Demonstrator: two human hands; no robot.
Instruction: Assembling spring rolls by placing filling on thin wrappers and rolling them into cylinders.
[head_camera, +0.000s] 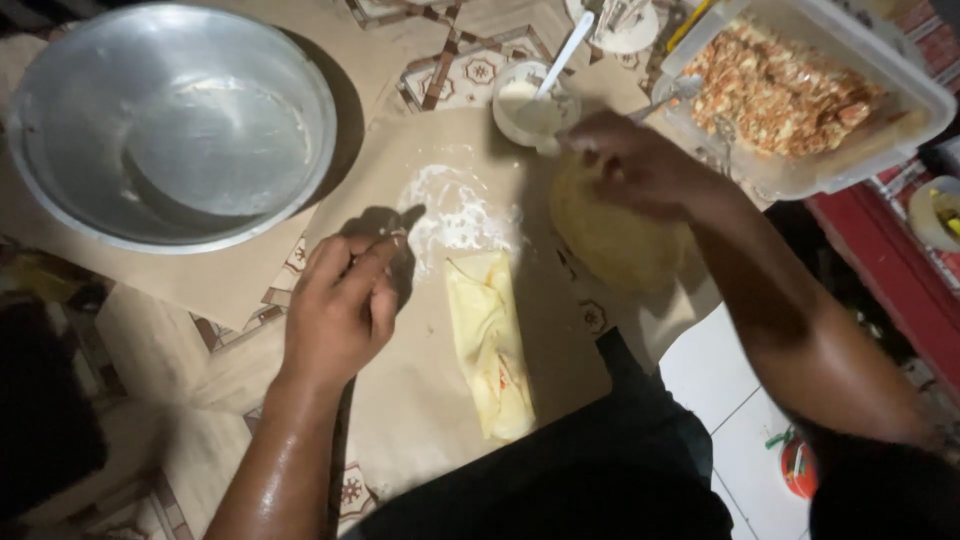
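Note:
My left hand (340, 305) hovers over the brown paper (430, 400), fingers loosely curled, holding nothing that I can see. Just right of it lies a folded, filled yellow wrapper (490, 345). My right hand (630, 165) rests on a stack of round yellow wrappers (610, 245), fingertips pinching at the top sheet. A patch of white flour (455, 210) lies on the paper between the hands.
A large empty metal bowl (170, 120) sits at the far left. A small white cup of paste with a spoon (530, 105) stands behind the wrappers. A clear plastic tub of orange filling (790, 90) is at the far right.

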